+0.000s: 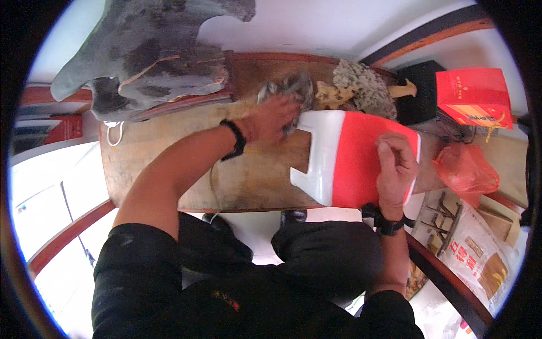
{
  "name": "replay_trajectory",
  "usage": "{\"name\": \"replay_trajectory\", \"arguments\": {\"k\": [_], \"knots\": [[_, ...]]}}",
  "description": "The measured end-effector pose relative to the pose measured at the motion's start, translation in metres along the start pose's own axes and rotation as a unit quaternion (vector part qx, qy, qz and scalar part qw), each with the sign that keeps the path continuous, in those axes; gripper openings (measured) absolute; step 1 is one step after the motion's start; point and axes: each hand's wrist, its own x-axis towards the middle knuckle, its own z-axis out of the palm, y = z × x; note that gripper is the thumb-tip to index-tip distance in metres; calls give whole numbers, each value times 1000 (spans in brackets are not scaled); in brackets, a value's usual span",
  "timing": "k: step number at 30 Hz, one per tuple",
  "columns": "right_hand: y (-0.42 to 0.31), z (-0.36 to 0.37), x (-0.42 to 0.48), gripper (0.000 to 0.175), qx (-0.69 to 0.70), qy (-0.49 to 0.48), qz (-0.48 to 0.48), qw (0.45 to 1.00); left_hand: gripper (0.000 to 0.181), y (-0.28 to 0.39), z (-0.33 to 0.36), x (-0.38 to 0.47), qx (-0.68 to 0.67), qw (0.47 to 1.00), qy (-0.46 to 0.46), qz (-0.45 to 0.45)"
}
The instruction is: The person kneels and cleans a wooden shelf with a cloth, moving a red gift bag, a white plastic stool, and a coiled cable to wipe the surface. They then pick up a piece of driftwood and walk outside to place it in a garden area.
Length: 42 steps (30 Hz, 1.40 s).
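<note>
My left hand (273,116) is over the tabletop, blurred, with its fingers on a crumpled grey cloth (302,87). Just to its right is a red and white plastic box (355,156), which looks like a cooler. Two white prongs on the box point left, and its near side reaches the table's front edge. Against the right part of the red face lies my right hand (396,167), its fingers curled. Whether those fingers grip the box is unclear.
A large dark carved piece (161,55) stands at the back left. Behind the box are a rough grey rock (364,84) and a yellowish carved piece (334,95). A red carton (474,93) and a red plastic bag (465,169) sit on the right, above a printed sack (474,254).
</note>
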Motion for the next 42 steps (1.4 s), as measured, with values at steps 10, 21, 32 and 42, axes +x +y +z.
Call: {"name": "replay_trajectory", "arguments": {"k": [10, 21, 32, 42], "knots": [[-3, 4, 1, 2, -33, -8, -12, 999, 65, -14, 40, -245, 67, 972, 79, -211], [5, 0, 1, 8, -67, 0, 11, 998, 66, 15, 37, -223, 83, 836, 263, -475], [13, -6, 1, 7, -90, -20, -25, 995, 32, -11, 50, -293, -157, 704, 393, -571], [6, 1, 0, 7, -104, 7, -12, 994, 28, -65, 20, -197, -310, 386, 656, -569]]}}
